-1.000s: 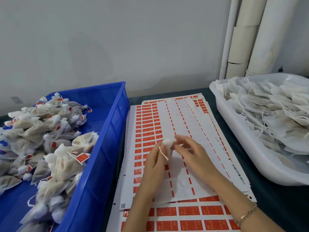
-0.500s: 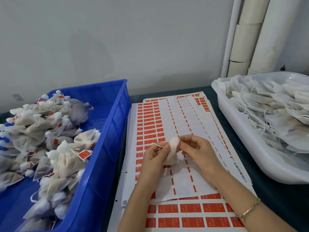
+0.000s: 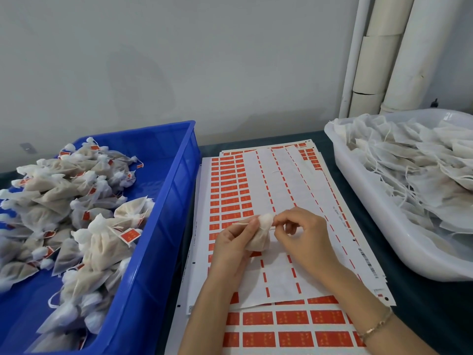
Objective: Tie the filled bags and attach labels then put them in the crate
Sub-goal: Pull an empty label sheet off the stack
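A small filled white mesh bag (image 3: 259, 238) is held above the label sheets (image 3: 279, 185) in the middle of the table. My left hand (image 3: 231, 245) grips the bag's body from the left and pinches a string end. My right hand (image 3: 303, 235) pinches the other string end at the bag's gathered neck. The blue crate (image 3: 158, 226) on the left holds several tied bags (image 3: 99, 239) with red labels. A white tub (image 3: 384, 226) on the right holds several untied filled bags (image 3: 414, 170).
Sheets with rows of red stickers (image 3: 291, 317) cover the table between crate and tub, many stickers peeled off. White pipes (image 3: 378, 55) stand against the wall at the back right. The dark tabletop (image 3: 435, 303) shows at the lower right.
Both hands stayed over the sheets with the bag. The bag now hangs lower in my left palm, and the string runs across its neck between both hands.
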{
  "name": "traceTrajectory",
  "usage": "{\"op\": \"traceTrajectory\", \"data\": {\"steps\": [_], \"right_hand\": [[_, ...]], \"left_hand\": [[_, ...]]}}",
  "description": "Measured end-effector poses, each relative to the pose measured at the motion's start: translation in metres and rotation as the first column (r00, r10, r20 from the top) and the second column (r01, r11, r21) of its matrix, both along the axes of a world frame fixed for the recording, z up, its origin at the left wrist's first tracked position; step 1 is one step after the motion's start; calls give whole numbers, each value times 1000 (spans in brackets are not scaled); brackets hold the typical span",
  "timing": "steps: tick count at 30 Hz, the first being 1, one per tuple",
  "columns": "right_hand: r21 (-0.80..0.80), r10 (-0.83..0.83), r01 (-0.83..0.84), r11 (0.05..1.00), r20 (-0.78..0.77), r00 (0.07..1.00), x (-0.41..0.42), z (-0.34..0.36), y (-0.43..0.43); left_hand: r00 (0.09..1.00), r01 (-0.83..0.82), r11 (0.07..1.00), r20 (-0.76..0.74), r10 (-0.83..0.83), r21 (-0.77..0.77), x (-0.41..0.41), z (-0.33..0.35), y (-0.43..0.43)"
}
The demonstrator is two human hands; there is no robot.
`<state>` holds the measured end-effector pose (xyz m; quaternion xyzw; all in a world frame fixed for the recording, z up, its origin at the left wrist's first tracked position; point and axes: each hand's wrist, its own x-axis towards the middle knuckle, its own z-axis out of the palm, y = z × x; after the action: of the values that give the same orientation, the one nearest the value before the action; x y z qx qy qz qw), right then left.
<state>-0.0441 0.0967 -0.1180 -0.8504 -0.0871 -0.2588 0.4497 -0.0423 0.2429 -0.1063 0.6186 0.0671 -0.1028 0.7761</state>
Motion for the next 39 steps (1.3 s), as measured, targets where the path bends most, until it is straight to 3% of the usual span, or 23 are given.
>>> {"op": "traceTrajectory", "data": {"steps": [8, 17, 29, 39], "right_hand": [[-30, 20, -22, 999, -37, 999, 1, -3, 0], [28, 89, -92, 995, 98, 991, -3, 2, -2], [-15, 144, -143, 990, 124, 982, -5, -1, -3], [-56, 197, -191, 980, 153, 968, -6, -3, -2]], "left_hand": [[999, 23, 1000, 43, -23, 7, 0, 2, 1], [993, 4, 997, 120, -13, 75, -1, 6, 6], [972, 12, 985, 228, -52, 174, -5, 3, 3], [967, 104, 986, 218, -130, 127, -3, -3, 4]]}}
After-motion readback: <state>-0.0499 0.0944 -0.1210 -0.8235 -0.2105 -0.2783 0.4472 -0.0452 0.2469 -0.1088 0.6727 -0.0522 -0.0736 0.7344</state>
